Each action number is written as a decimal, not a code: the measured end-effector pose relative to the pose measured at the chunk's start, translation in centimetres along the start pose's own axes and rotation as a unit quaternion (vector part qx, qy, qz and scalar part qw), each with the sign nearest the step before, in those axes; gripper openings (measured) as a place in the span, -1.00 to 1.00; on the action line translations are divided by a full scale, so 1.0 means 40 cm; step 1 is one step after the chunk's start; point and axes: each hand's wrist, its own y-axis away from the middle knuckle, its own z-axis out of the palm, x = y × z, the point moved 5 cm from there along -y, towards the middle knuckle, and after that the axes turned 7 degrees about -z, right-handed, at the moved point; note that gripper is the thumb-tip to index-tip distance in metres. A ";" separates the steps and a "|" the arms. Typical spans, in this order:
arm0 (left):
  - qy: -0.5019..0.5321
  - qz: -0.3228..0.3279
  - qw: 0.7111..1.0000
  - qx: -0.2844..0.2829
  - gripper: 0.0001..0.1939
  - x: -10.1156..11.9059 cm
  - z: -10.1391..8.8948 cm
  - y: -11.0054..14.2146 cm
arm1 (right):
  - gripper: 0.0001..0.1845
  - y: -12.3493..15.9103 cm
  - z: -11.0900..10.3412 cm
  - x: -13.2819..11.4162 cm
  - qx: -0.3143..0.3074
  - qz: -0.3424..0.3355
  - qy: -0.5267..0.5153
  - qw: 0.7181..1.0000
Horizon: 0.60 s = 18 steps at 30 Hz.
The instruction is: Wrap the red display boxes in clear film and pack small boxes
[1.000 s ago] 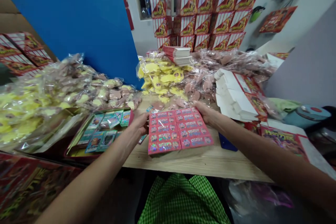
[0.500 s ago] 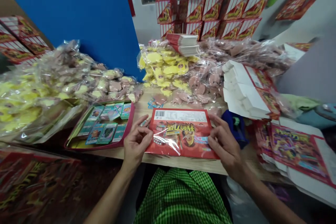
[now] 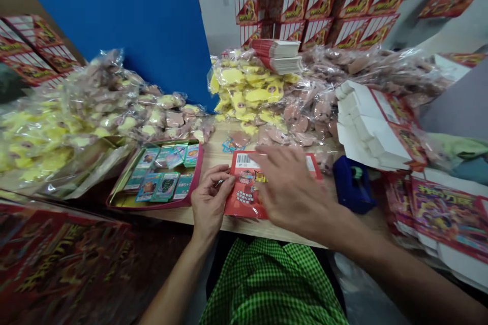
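A red printed packet in clear film (image 3: 244,198) lies on the wooden table (image 3: 244,226), its barcode end away from me. My right hand (image 3: 293,183) spreads over its middle and hides much of it. My left hand (image 3: 209,200) curls at the packet's left edge, with the fingertips pinching it. To the left of that hand stands a red tin tray (image 3: 199,162) holding several teal picture cards. A small blue tape dispenser (image 3: 353,185) sits to the right of the packet.
Plastic bags of yellow and pink pieces (image 3: 247,91) pile along the table's back. Behind them stand stacked red cartons (image 3: 316,5) and a blue board (image 3: 114,20). A white-and-red opened carton (image 3: 375,127) and flat printed card sheets (image 3: 446,213) lie on the right.
The pink-topped block has given way to the red filmed packet, barcode side away. My right hand has moved from the packet's right edge over its middle, and my left hand now pinches the edge.
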 end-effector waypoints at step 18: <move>0.124 -0.276 0.952 -0.043 -0.51 0.091 0.005 0.117 | -0.71 -0.012 0.042 -0.118 0.095 -0.186 0.087 0.974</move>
